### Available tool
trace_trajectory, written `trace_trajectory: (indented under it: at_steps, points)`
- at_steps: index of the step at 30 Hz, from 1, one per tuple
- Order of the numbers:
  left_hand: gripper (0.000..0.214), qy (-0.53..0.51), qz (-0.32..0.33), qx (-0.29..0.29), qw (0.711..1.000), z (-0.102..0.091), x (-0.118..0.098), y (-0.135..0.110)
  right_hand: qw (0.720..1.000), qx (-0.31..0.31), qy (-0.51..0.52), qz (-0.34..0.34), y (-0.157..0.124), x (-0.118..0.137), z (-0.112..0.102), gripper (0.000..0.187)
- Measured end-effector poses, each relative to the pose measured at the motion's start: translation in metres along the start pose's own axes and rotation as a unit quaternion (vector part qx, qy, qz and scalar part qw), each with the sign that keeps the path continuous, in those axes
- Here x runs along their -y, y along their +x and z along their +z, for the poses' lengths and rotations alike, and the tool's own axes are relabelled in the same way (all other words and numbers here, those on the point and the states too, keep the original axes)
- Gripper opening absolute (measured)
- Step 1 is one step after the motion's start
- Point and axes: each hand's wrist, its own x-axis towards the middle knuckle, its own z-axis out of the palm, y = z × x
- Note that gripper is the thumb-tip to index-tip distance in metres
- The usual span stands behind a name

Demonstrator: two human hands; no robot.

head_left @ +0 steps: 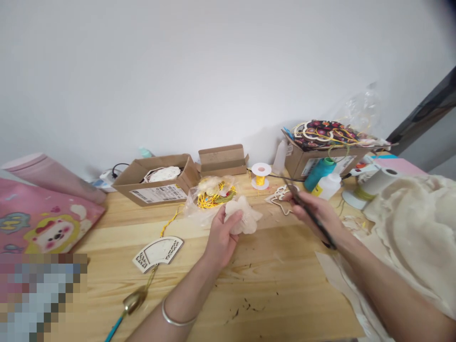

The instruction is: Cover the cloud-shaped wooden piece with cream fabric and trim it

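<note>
My left hand (223, 235) pinches a thin cream cloth piece (243, 216) with a scalloped, flower-like outline between thumb and fingers, above the middle of the wooden table. To its right, my right hand (318, 213) is closed around dark scissors (311, 213), whose tips point up and away to the left, apart from the cloth. Just beyond those tips lie pale wooden cut-out frames (281, 202). A fan-shaped wooden piece (158, 254) with a yellow cord lies left of my left hand. Behind the cloth sits a clear plastic bag (213, 194) of yellow cords.
An open cardboard box (158, 192) with pale cut-outs stands back left, a fuller box (306, 161) back right. A yellow thread spool (261, 178), a teal thread cone (320, 173) and a white bottle (328, 186) stand behind. Cream fabric (416, 228) is heaped right; a small gold spade (133, 301) lies front left.
</note>
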Motion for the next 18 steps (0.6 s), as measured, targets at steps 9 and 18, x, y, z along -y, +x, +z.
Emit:
trace_trajectory:
  at_steps: [9,18]
  points:
    - [0.016,-0.105,-0.056,-0.072,0.990,-0.001,-0.002,0.005,0.965,0.112,-0.237,-0.013,-0.002,0.004,0.011,0.026]
    - [0.015,-0.125,-0.091,-0.041,0.987,0.006,0.003,-0.001,0.999,0.037,-0.019,0.030,-0.005,0.005,0.030,0.028]
